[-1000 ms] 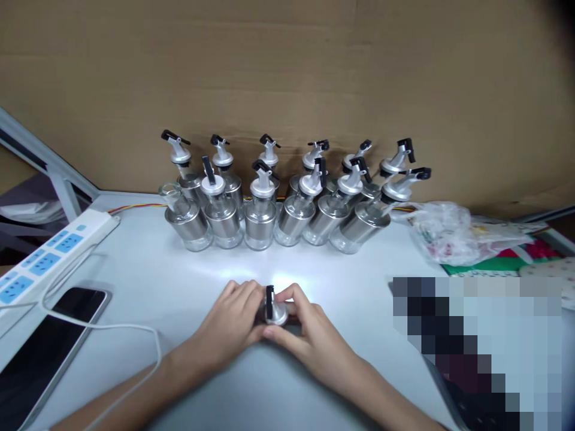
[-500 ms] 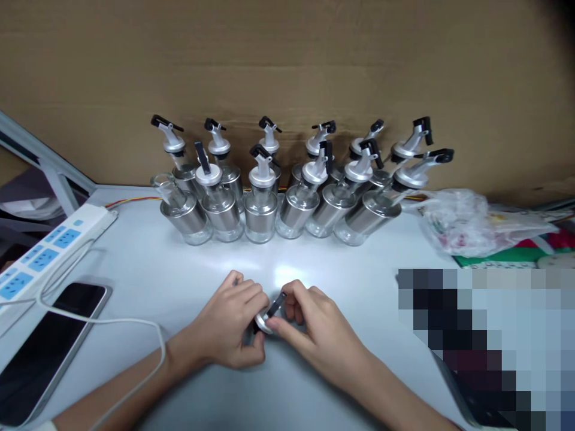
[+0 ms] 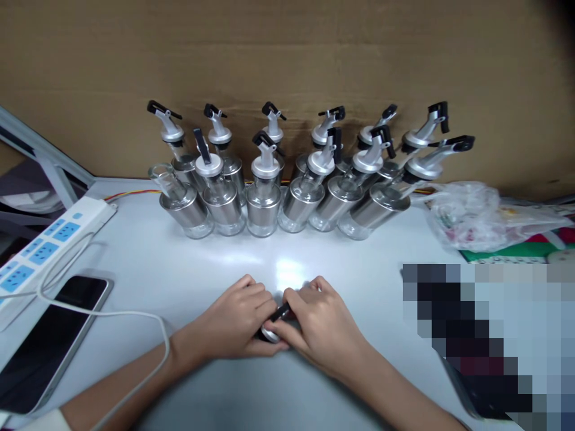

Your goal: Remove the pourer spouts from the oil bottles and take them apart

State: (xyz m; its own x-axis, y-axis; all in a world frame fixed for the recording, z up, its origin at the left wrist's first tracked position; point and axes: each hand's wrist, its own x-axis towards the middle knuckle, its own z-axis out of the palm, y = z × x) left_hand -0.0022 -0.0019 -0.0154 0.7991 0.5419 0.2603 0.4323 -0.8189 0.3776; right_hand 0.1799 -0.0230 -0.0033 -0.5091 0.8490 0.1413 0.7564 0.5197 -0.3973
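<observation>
A silver bottle pour spout with a black flip lever (image 3: pixel 270 334) is between my two hands, low over the middle of the table. My left hand (image 3: pixel 240 317) is closed round its base, which the fingers mostly hide. With thumb and fingers, my right hand (image 3: pixel 326 320) grips the lever end. Beyond them stand two rows of glass bottles with steel sleeves, most topped with the same kind of spout. The front-left bottle (image 3: pixel 182 206) has a bare glass neck. At the front right, one bottle (image 3: pixel 377 206) carries a spout with its black lever pointing right.
A white power strip (image 3: pixel 58 233) and a phone (image 3: pixel 54 341) lie on the left, with a white cable (image 3: pixel 130 313) looping over my left forearm. Clear plastic bags (image 3: pixel 471 215) lie at the right. A cardboard panel (image 3: pixel 287 54) rises behind the bottles. A blurred patch covers the lower right.
Both hands have shifted slightly right and closed more tightly over the spout, which now shows less. My right fingers have curled further round the lever. The camera view has shifted a little.
</observation>
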